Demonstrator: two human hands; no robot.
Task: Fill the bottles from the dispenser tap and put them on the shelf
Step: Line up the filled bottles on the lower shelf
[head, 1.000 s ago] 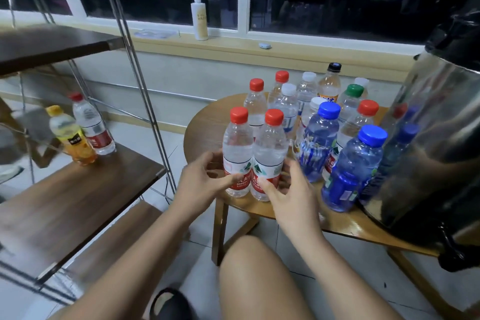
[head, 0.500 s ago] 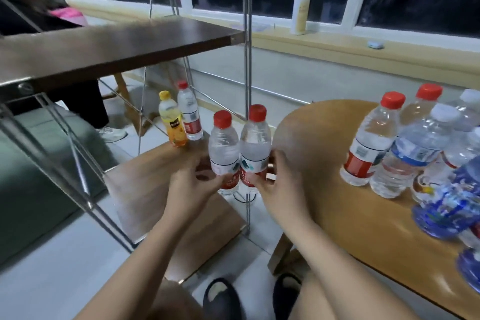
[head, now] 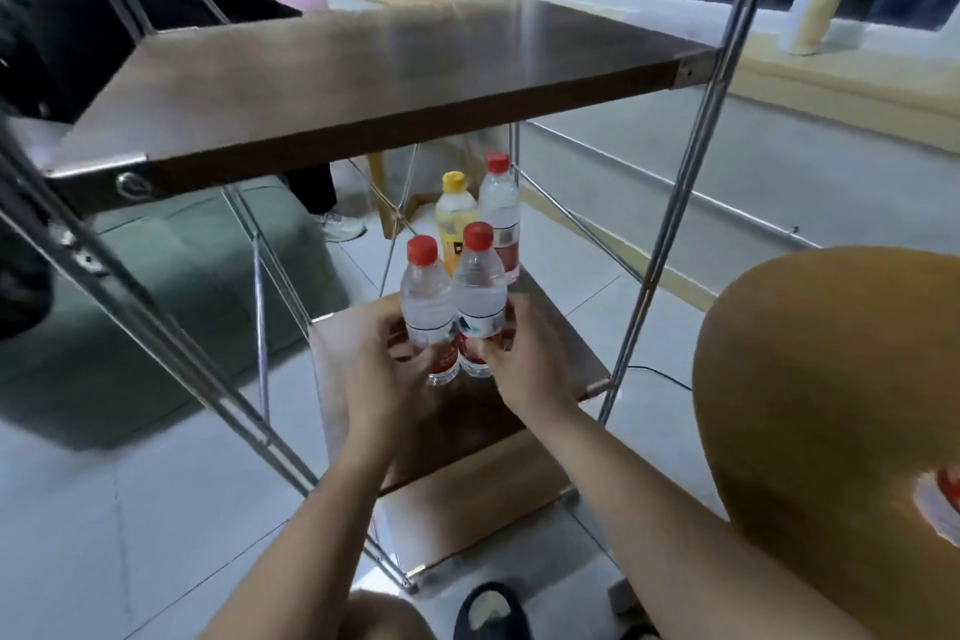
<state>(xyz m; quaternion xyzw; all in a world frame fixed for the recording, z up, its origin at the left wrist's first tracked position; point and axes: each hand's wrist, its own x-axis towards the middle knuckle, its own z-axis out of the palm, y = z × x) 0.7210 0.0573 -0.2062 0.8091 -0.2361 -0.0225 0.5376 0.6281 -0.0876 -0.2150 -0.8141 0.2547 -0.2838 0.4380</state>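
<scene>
**Two Bottles Held at the Middle Shelf Board**

Head view

1. My left hand (head: 395,369) grasps the left clear plastic bottle with a red cap (head: 427,307). The fingers are curled round its lower body, over the red-and-white label.
2. My right hand (head: 530,364) grasps the right clear plastic bottle with a red cap (head: 480,291) in the same manner, with the thumb on the near side of the label.
3. Both bottles are upright, side by side and touching each other.
4. The pair is over the brown wooden middle shelf board (head: 337,379), near its centre. I cannot tell whether the bases rest on the board or hang just above it.
5. At the far edge of the same board stand a yellow bottle with a yellow cap (head: 454,218) and a clear red-capped bottle with a red label (head: 501,213), side by side, just beyond the held pair.
6. A dark wooden upper shelf board (head: 363,83) lies above, carried by slanted steel rods (head: 666,244).
7. A round light-brown wooden table (head: 831,405) stands to the right of the shelf.
8. A white pump bottle (head: 815,0) stands on the window sill (head: 872,68), upper right.
9. A black slipper (head: 491,611) shows at the bottom edge
</scene>
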